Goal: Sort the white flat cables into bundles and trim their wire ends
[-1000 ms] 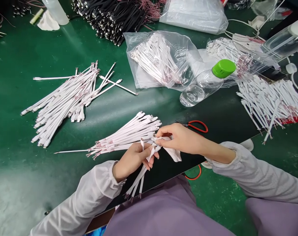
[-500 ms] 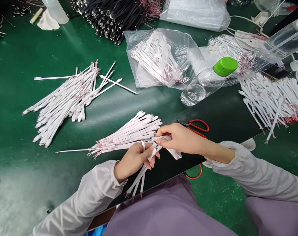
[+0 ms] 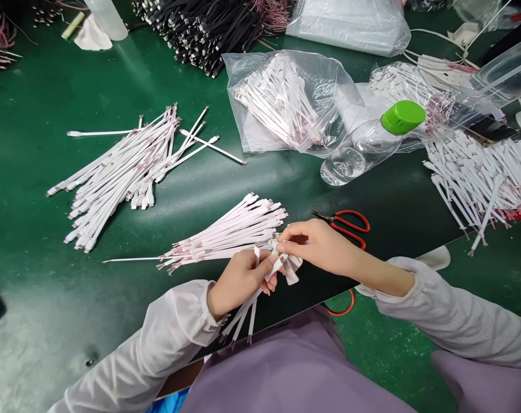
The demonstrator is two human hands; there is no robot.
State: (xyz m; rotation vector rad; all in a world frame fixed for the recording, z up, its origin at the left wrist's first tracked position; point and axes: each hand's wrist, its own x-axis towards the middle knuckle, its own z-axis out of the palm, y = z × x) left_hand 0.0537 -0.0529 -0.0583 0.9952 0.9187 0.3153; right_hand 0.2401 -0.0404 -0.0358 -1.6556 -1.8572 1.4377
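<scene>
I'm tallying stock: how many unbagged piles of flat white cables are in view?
3: left pile, on the green tabletop; middle pile, beside the bare left hand; right pile, right of the clear green-capped bottle. More may be hidden.

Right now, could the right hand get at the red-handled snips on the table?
Probably yes: the red-handled snips lie just beyond the right hand, with nothing seen lying on them. Its grip is on the white cloth, though, so it would likely have to let go first.
</scene>
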